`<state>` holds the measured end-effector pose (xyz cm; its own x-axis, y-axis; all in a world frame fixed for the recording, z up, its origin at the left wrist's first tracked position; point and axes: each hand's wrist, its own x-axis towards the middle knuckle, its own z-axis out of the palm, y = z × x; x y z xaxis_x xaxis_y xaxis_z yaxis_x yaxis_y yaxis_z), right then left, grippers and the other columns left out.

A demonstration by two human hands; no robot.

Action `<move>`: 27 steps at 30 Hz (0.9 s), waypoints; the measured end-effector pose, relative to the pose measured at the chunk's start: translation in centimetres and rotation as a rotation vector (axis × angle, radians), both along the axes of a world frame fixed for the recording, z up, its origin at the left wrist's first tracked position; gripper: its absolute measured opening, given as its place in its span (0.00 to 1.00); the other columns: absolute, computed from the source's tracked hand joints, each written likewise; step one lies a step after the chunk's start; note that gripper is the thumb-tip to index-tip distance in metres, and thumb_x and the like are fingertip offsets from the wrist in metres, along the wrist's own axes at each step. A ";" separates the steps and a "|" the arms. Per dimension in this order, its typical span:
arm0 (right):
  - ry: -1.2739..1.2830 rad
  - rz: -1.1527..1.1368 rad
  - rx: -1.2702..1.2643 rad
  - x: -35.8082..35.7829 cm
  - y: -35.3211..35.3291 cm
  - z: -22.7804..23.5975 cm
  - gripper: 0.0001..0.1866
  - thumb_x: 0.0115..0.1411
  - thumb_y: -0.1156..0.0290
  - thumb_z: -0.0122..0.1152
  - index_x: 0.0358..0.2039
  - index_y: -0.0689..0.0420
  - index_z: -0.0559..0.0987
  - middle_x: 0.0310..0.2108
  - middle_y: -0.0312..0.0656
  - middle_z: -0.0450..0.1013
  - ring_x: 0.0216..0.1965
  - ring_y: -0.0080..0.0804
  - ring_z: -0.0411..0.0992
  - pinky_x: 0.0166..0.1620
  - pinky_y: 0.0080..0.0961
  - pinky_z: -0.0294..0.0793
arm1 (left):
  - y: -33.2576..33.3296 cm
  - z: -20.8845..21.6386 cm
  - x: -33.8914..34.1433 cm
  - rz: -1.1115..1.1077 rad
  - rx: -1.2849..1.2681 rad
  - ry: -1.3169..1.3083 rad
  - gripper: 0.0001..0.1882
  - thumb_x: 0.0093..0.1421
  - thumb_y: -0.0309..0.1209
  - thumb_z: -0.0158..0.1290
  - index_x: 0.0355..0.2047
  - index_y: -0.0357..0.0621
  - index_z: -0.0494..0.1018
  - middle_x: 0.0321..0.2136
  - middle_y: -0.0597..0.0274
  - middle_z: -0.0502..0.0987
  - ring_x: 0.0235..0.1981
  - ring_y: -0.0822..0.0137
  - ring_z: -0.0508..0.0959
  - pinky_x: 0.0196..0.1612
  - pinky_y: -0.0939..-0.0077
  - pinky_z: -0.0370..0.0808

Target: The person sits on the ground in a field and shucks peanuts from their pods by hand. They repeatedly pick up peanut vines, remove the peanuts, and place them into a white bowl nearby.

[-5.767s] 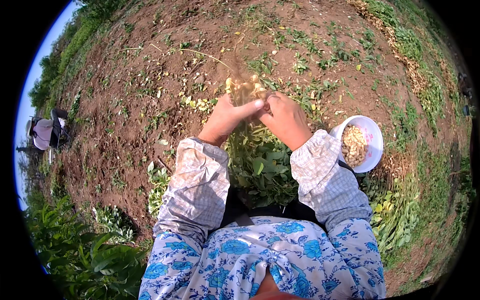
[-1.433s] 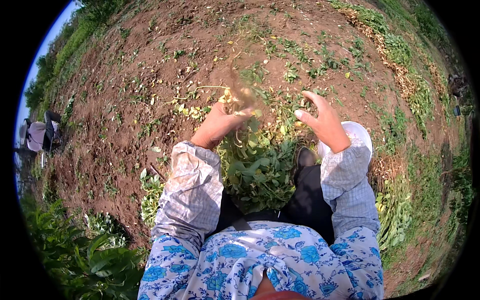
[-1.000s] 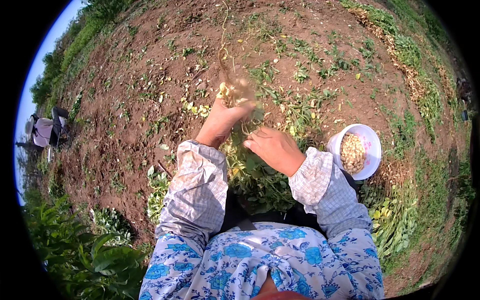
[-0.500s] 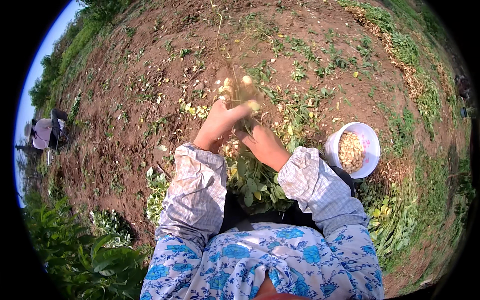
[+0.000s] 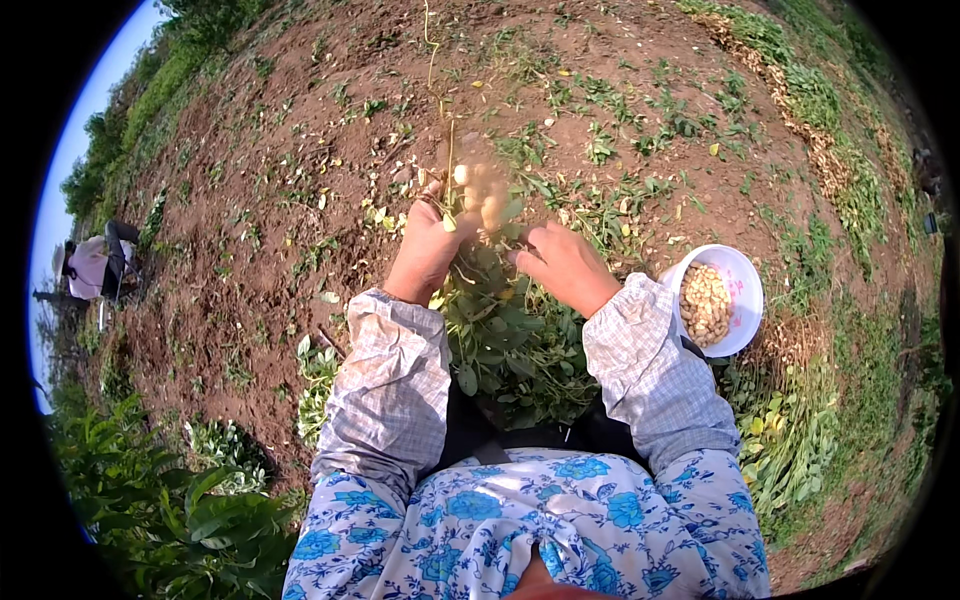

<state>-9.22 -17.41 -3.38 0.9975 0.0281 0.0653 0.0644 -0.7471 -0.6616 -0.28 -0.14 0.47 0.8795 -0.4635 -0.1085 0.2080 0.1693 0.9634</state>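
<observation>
The peanut plant (image 5: 480, 285) is held roots-up before the person, seemingly so its pods (image 5: 488, 198) stay exposed. The left hand (image 5: 426, 252) has its grip closed around it below them; the right hand (image 5: 570, 266) curls alongside, whether pinching anything I cannot tell. Rightward, a white bucket (image 5: 744, 318) of loose peanuts (image 5: 706, 305) sits, probably for easy reach.

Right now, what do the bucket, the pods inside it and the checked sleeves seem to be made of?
Bucket: probably smooth plastic, judging by its thin white wall.
Pods: likely plant shell, matte and pale tan; texture too small to tell.
Checked sleeves: apparently woven cloth, dull, with creases and gathered cuffs.
</observation>
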 end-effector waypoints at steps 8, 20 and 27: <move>-0.158 0.060 0.984 0.6 -0.2 1.6 0.27 0.61 0.63 0.61 0.57 0.62 0.66 0.50 0.46 0.71 0.50 0.32 0.71 0.51 0.29 0.72 | 0.5 -1.5 -0.2 -0.272 -0.037 -0.035 0.17 0.54 0.24 0.58 0.45 0.39 0.72 0.36 0.66 0.77 0.35 0.74 0.76 0.38 0.80 0.74; 0.101 0.017 1.026 -0.2 -0.7 3.9 0.21 0.62 0.64 0.60 0.51 0.63 0.70 0.42 0.38 0.74 0.42 0.22 0.72 0.45 0.21 0.73 | 0.3 -1.2 0.0 -0.282 0.033 -0.049 0.17 0.51 0.23 0.62 0.42 0.39 0.73 0.35 0.66 0.78 0.34 0.77 0.77 0.39 0.83 0.74; 0.095 0.063 1.087 0.4 -0.3 2.5 0.16 0.63 0.61 0.57 0.43 0.61 0.75 0.36 0.35 0.75 0.34 0.19 0.73 0.36 0.16 0.72 | -0.1 -1.6 -0.7 -0.379 0.131 -0.249 0.22 0.57 0.35 0.61 0.47 0.34 0.69 0.32 0.67 0.79 0.32 0.79 0.76 0.36 0.83 0.73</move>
<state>-8.78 -17.66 -0.88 0.9985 0.0534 0.0091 -0.0041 0.2421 -0.9703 -0.98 -0.20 -1.09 0.6573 -0.7536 0.0052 -0.0085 -0.0006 1.0000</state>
